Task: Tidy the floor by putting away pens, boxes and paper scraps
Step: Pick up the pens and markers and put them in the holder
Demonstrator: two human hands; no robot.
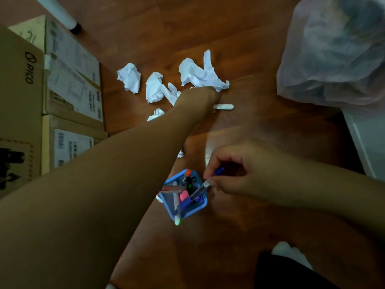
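My left hand (200, 97) reaches far out over the wooden floor, its fingers down at a white pen (224, 106); whether it grips the pen I cannot tell. My right hand (239, 174) pinches a blue pen (198, 192) whose lower end slants into a blue pen holder (200, 207) with several pens inside. Crumpled white paper scraps lie beyond my left hand: one at the left (129, 77), one in the middle (155, 87), a large one (200, 73). A smaller scrap (156, 113) lies beside my forearm.
Stacked cardboard boxes (70, 84) stand along the left. A translucent plastic bag (337, 51) full of waste fills the upper right, with a white edge (362, 138) below it. A white table leg (62, 15) stands at the top left. My legs lie at the bottom.
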